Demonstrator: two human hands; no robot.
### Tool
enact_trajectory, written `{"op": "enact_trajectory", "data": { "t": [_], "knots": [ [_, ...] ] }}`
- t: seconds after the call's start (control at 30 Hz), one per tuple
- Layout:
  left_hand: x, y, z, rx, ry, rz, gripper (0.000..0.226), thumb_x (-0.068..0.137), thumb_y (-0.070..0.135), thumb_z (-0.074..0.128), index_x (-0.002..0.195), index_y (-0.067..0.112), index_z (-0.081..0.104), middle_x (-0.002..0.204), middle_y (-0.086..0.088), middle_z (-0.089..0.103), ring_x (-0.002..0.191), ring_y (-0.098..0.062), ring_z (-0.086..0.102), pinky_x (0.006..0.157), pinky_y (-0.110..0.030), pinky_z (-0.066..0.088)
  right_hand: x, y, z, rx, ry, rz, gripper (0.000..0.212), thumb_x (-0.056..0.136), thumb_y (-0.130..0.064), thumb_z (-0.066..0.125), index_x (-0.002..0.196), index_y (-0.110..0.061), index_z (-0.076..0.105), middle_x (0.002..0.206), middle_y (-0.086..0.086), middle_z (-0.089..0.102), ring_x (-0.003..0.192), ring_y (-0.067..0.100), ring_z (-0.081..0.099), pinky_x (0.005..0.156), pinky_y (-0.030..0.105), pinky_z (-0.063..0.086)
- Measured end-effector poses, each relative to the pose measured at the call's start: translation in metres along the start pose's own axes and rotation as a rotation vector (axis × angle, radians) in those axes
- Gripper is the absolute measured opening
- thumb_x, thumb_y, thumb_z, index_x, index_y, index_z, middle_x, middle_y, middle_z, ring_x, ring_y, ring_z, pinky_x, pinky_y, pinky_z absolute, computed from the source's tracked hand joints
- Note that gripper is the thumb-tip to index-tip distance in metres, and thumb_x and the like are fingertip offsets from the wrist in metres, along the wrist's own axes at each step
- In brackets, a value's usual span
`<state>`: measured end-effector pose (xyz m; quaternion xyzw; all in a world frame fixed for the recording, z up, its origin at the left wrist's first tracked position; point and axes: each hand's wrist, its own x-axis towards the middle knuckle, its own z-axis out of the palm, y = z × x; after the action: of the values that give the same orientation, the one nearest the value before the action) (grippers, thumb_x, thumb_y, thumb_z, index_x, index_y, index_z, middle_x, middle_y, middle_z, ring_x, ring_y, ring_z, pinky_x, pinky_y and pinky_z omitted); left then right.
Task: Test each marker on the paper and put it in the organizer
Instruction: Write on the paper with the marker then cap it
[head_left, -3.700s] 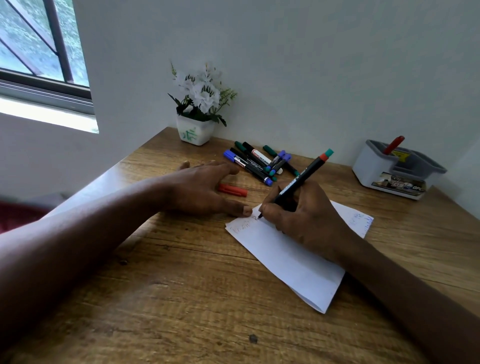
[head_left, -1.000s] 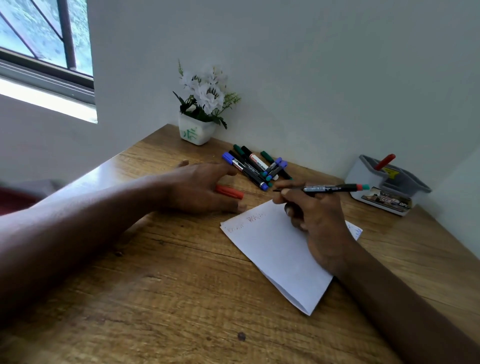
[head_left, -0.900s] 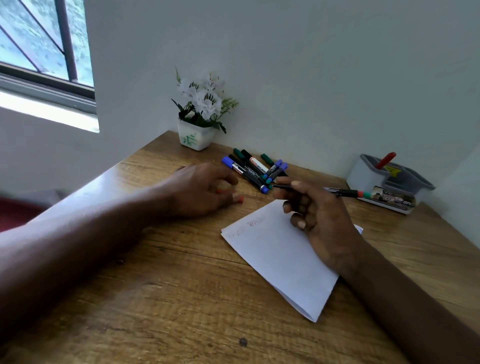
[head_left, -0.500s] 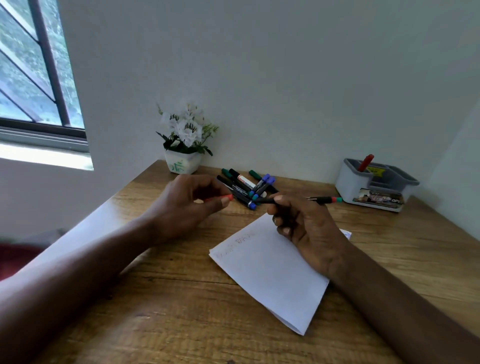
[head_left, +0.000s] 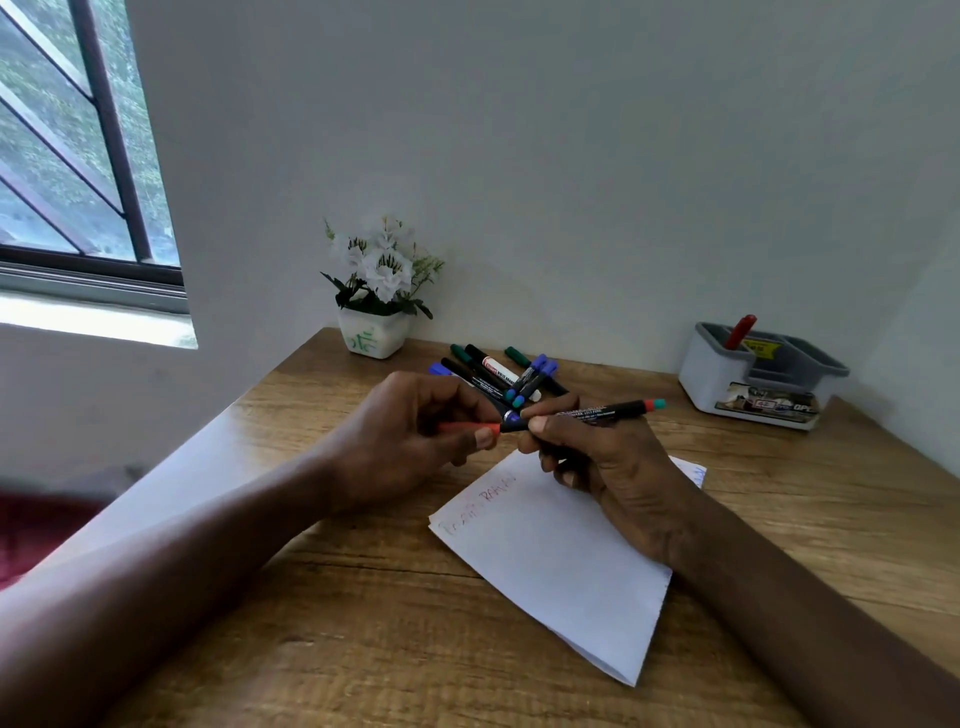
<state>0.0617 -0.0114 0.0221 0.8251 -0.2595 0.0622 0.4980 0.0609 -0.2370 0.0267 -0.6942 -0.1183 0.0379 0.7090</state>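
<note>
My right hand (head_left: 602, 462) grips a black marker (head_left: 597, 413) with a red band and teal end, held level above the desk. My left hand (head_left: 410, 436) pinches the red cap (head_left: 467, 427), whose end meets the marker's tip. Under the hands lies a folded white paper (head_left: 550, 561) with faint red scribbles near its top left edge. A pile of several markers (head_left: 504, 371) with blue, green and black caps lies behind the hands. The grey organizer (head_left: 727, 379) stands at the back right with one red marker (head_left: 740, 331) upright in it.
A white pot of white flowers (head_left: 376, 291) stands against the wall at the back left. The wooden desk (head_left: 363, 649) ends at the left near a window. A white wall closes off the back and the right side.
My right hand lifted the marker off the paper and turned it level. My left hand picked the red cap up from the desk and brought it to the marker's tip.
</note>
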Motion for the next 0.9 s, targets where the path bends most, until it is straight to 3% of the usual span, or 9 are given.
{"op": "enact_trajectory", "data": {
  "t": [0.07, 0.2, 0.37, 0.6, 0.77, 0.9],
  "knots": [
    [-0.0002, 0.0006, 0.0016, -0.018, 0.004, 0.006, 0.014, 0.089, 0.024, 0.075, 0.102, 0.028, 0.074, 0.097, 0.0, 0.075, 0.083, -0.021, 0.071, 0.076, -0.046, 0.062, -0.0001, -0.0009, 0.001, 0.009, -0.004, -0.006, 0.01, 0.084, -0.015, 0.075, 0.094, -0.013, 0.076, 0.081, 0.011, 0.077, 0.058, 0.01, 0.064, 0.046, 0.018, 0.046],
    [-0.0001, 0.0018, 0.0036, -0.093, 0.013, 0.004, 0.017, 0.087, 0.019, 0.078, 0.103, 0.025, 0.074, 0.096, 0.0, 0.076, 0.087, -0.021, 0.072, 0.075, -0.036, 0.061, -0.0018, -0.0026, 0.0018, 0.02, -0.015, -0.047, 0.039, 0.064, -0.035, 0.082, 0.093, -0.011, 0.074, 0.081, 0.013, 0.077, 0.057, 0.011, 0.062, 0.045, 0.018, 0.045],
    [-0.0005, 0.004, 0.0077, -0.176, -0.011, -0.031, 0.024, 0.085, 0.019, 0.079, 0.108, 0.022, 0.072, 0.094, -0.006, 0.078, 0.09, -0.025, 0.074, 0.081, -0.04, 0.061, -0.0034, -0.0027, 0.0028, -0.08, -0.052, -0.06, 0.022, 0.068, -0.045, 0.079, 0.071, -0.023, 0.08, 0.065, 0.0, 0.073, 0.049, 0.005, 0.058, 0.043, 0.016, 0.044],
    [-0.0001, 0.0037, 0.0078, -0.213, -0.009, -0.06, 0.02, 0.085, 0.024, 0.079, 0.104, 0.02, 0.075, 0.094, -0.005, 0.078, 0.087, -0.023, 0.074, 0.073, -0.031, 0.059, -0.0022, -0.0032, 0.0005, 0.069, -0.032, -0.042, 0.026, 0.074, -0.04, 0.075, 0.085, -0.018, 0.082, 0.071, 0.009, 0.075, 0.051, 0.011, 0.059, 0.043, 0.019, 0.044],
    [-0.0002, 0.0016, 0.0103, -0.25, -0.026, -0.087, 0.014, 0.086, 0.021, 0.079, 0.099, 0.019, 0.075, 0.095, -0.004, 0.079, 0.089, -0.02, 0.075, 0.073, -0.032, 0.059, -0.0035, -0.0007, 0.002, -0.009, -0.033, -0.085, 0.02, 0.076, -0.04, 0.077, 0.08, -0.02, 0.079, 0.074, 0.01, 0.075, 0.052, 0.011, 0.057, 0.044, 0.019, 0.043],
    [-0.001, 0.0006, 0.0105, -0.281, -0.024, -0.119, 0.01, 0.082, 0.02, 0.08, 0.092, 0.021, 0.077, 0.093, -0.006, 0.079, 0.078, -0.013, 0.075, 0.07, -0.028, 0.058, -0.0026, 0.0002, 0.0027, -0.076, -0.027, -0.097, 0.021, 0.077, -0.04, 0.077, 0.081, -0.02, 0.078, 0.077, 0.01, 0.077, 0.054, 0.01, 0.06, 0.045, 0.018, 0.044]
  ]
}}
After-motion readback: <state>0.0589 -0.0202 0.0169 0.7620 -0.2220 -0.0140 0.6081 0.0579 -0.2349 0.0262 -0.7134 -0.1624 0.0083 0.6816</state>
